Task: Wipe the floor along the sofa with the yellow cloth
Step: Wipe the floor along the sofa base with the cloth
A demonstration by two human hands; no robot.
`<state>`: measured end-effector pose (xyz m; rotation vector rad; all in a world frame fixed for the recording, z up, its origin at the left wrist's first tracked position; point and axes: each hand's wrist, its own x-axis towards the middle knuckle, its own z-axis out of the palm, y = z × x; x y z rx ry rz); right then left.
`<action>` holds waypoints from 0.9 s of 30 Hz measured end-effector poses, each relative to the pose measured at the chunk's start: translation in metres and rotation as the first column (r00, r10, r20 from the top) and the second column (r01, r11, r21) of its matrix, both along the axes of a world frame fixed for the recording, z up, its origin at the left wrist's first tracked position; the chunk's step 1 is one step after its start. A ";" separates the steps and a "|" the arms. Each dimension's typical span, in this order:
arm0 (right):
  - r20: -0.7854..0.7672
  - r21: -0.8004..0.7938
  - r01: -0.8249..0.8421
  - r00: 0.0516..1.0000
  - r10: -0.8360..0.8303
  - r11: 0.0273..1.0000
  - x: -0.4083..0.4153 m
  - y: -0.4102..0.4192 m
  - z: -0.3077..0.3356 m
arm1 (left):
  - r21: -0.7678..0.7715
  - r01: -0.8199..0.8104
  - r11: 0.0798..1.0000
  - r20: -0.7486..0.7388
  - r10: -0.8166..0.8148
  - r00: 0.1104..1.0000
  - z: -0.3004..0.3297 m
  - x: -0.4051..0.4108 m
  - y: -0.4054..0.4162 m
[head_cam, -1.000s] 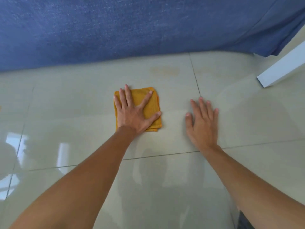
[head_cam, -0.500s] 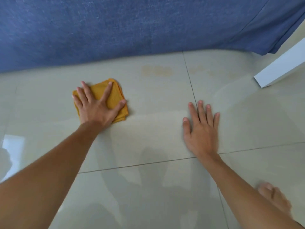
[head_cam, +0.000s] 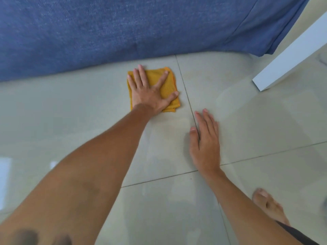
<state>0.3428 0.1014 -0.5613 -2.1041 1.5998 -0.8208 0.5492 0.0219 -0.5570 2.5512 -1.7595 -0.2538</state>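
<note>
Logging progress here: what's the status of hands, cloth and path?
Left hand flat, pressing yellow cloth on floor by sofa. Right hand flat on tile, empty. White furniture leg ahead right.

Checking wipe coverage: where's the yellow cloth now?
Head view, centre: yellow cloth flat under the left hand, just short of the sofa, left of a grout line.

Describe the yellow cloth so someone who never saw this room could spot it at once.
Find the big blue fabric sofa across the top, then look at the pale glossy tiled floor just below its edge. There a folded square yellow cloth lies flat under the spread left hand. It is the only bright yellow thing; the right hand rests on bare tile.
</note>
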 end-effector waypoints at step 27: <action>-0.533 0.088 0.062 0.846 -0.006 0.994 -0.058 0.006 -0.007 | 0.000 -0.179 0.984 0.008 0.179 0.984 0.001 0.020 -0.047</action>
